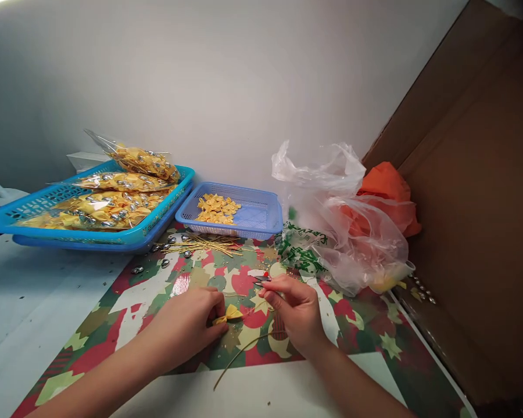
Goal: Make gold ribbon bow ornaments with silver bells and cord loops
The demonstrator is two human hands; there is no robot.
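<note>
My left hand [204, 316] is closed, its thumb and fingers pinching a small yellow ribbon bow [230, 314] low over the patterned sheet. To the right of it, my right hand [298, 310] is closed around small scissors [261, 281], whose pointed metal blades stick out leftward, slightly apart. Their handles are mostly hidden by my fingers. A tiny red spot shows beside the blades. One gold cord [239, 353] curves across the sheet between my wrists, its upper end close to my right hand.
A blue basket [152, 229] at the left holds clear bags of yellow bows [108, 209]. Loose bows lie in a smaller basket [261, 212]. Before it are gold cords [204, 246] and silver beads [165, 263]. Plastic bags [331, 232] and a cardboard wall [475, 203] stand at right.
</note>
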